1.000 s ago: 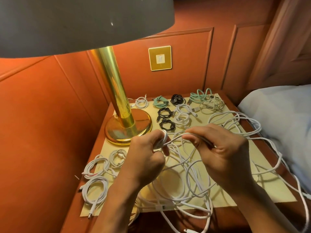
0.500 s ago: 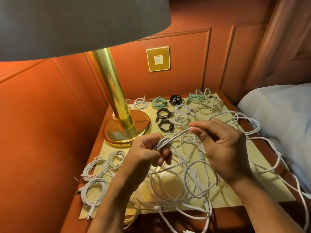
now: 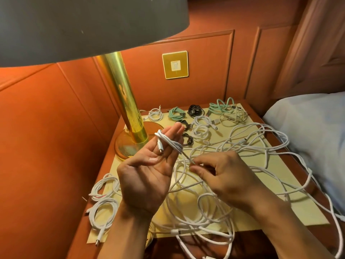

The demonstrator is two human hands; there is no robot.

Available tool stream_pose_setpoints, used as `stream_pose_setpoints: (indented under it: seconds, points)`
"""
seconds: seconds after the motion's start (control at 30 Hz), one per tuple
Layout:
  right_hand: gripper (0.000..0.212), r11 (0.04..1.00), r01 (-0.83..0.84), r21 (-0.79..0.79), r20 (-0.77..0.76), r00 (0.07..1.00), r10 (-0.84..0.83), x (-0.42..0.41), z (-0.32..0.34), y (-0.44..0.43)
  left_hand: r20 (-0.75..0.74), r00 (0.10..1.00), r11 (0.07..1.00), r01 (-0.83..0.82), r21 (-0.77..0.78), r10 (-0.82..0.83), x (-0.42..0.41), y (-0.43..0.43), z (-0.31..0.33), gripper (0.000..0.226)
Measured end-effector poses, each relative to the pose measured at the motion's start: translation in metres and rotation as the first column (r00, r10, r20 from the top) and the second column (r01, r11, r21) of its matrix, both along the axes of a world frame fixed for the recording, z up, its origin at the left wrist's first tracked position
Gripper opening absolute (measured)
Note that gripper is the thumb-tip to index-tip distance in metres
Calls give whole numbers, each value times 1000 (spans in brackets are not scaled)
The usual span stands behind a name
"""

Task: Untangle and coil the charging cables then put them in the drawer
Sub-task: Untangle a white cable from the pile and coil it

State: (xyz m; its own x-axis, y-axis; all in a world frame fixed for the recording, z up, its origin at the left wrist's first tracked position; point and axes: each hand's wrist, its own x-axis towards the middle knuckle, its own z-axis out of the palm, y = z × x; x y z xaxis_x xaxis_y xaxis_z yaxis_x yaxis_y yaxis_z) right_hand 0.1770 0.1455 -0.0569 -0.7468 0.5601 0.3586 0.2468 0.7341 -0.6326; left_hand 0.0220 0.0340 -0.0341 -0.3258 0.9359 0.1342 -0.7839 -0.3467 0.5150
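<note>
Lamplit table holds a tangle. A cable loops over the flat left hand; the right hand pinches it. Snug, even wraps should coil best.

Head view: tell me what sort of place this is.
Likely a bedroom, perhaps a hotel's: a brass lamp on a bedside table, white bedding beside it, and a wall switch.

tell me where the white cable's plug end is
Head view, left of centre: plug end lies across the fingers of the left hand, near the brass lamp base.
</note>
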Motion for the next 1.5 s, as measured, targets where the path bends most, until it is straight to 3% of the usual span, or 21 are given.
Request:
stream_pose_setpoints:
  seconds: [0.17,0.3,0.47,0.73,0.9,1.0,1.13,1.27,1.37,1.5]
  points:
    - [39,988,-80,129,32,997,77,2,6,-7,-222,938,951,-293,-103,265,-7,-1,-5,71]
    - [27,974,-115,196,-72,989,131,5,11,-10,-487,808,899,-427,-95,332,-15,-3,-10,66]
    - [23,957,-91,274,-143,981,134,6,16,-14,-786,571,881,-468,-72,239,-14,-4,-14,73]
    - [23,905,43,423,-258,963,74,9,16,-13,-877,466,914,-396,-92,114,-8,-4,-11,72]
    - [20,880,120,460,-331,943,45,14,18,-7,-922,370,945,-248,-213,-111,-2,-4,-7,51]
    - [20,922,100,373,-341,939,36,17,18,-4,-913,328,944,-138,-300,-242,0,-6,-3,28]
    - [43,998,-46,33,-236,970,53,19,17,-3,-900,282,925,-93,-370,-332,-1,-8,-4,10]
    - [37,940,-194,-281,-170,974,150,22,18,-3,-902,294,939,-39,-343,-317,-1,-9,1,8]
    - [28,926,-188,-329,-182,974,133,22,20,-5,-881,361,944,1,-329,-307,1,-10,4,12]
    - [24,943,-98,-317,-162,986,48,20,22,-7,-902,352,959,-40,-281,-250,1,-9,1,19]
